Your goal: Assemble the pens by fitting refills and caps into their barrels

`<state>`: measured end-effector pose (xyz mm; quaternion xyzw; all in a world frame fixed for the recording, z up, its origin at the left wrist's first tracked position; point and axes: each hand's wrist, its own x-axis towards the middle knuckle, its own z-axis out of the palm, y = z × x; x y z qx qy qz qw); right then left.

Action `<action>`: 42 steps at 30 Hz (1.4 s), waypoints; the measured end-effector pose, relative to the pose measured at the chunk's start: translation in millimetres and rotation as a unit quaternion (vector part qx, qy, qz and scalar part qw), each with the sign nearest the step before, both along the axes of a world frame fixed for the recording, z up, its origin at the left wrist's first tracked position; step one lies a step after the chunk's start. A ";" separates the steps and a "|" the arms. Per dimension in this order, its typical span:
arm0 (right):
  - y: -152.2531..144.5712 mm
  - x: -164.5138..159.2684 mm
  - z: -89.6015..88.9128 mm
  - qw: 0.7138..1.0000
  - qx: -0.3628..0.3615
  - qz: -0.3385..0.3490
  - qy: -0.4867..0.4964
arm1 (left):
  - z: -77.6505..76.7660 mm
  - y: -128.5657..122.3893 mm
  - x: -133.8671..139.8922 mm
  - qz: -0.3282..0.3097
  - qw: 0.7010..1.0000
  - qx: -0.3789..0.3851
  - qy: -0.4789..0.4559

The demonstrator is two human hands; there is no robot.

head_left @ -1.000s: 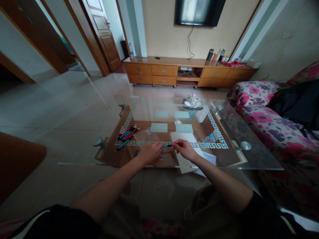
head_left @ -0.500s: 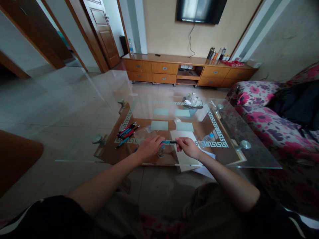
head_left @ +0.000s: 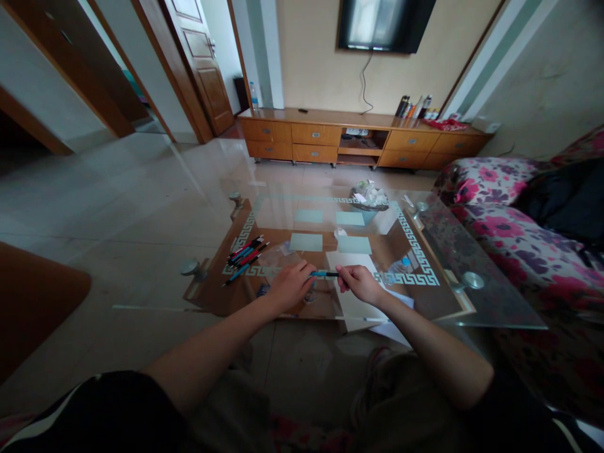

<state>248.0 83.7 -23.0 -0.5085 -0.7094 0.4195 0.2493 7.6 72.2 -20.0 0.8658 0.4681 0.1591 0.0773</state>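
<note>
A blue pen with a black end (head_left: 324, 274) lies level between my two hands, above the near part of the glass table (head_left: 507, 308). My left hand (head_left: 293, 281) is closed on its blue end. My right hand (head_left: 359, 282) pinches the black end between thumb and fingers. Both tips of the pen are hidden by my fingers. To the left of my left hand, a loose pile of blue, red and black pens (head_left: 245, 255) rests on the glass.
A clear plastic bag (head_left: 278, 255) lies beside the pile. White sheets (head_left: 353, 302) show beneath my right hand, a plastic bottle (head_left: 401, 265) right of it. A waste basket (head_left: 370, 201) stands at the table's far side. A flowered sofa (head_left: 500, 223) borders the right.
The view has shifted slightly, so everything sits a little lower and to the right. Both hands keep hold of the pen in much the same pose.
</note>
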 end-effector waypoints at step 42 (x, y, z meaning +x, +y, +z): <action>9.5 -14.1 -23.0 0.991 -0.052 -0.010 0.127 | -2.4 1.5 0.5 0.016 0.999 0.033 0.019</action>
